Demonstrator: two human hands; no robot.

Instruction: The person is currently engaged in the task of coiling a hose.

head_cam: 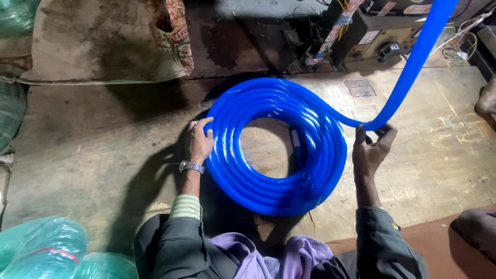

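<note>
Left hand (200, 138) rests open on blue hose coil (268, 191) (glossy); right hand (373, 147) pinches its free run.

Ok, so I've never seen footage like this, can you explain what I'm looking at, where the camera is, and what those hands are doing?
This is one picture from a camera worn on a person's head, looking down at their own two bare hands. A coil of shiny blue hose lies on a worn wooden surface. The left hand, with a wristwatch, rests against the coil's outer edge. The right hand grips the loose length of hose that rises toward the upper right. Greenish plastic-wrapped bundles lie at the lower left.
</note>
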